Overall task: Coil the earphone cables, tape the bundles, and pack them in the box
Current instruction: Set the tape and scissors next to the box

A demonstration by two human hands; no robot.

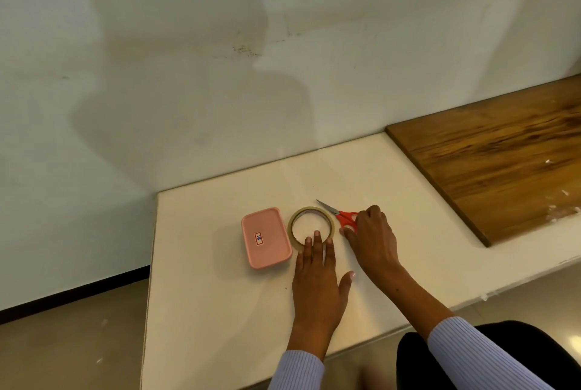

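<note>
Your left hand (317, 282) lies flat, fingers straight, steadying the tape roll (311, 224) beside the closed pink box (265, 237), while your right hand (369, 232) curls onto the red scissors (341, 216), seemingly readying tools, with no earphone cables visible.

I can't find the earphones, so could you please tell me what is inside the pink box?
That cannot be seen: the box is shut, its lid with a small label on top. No earphones show on the table.
</note>
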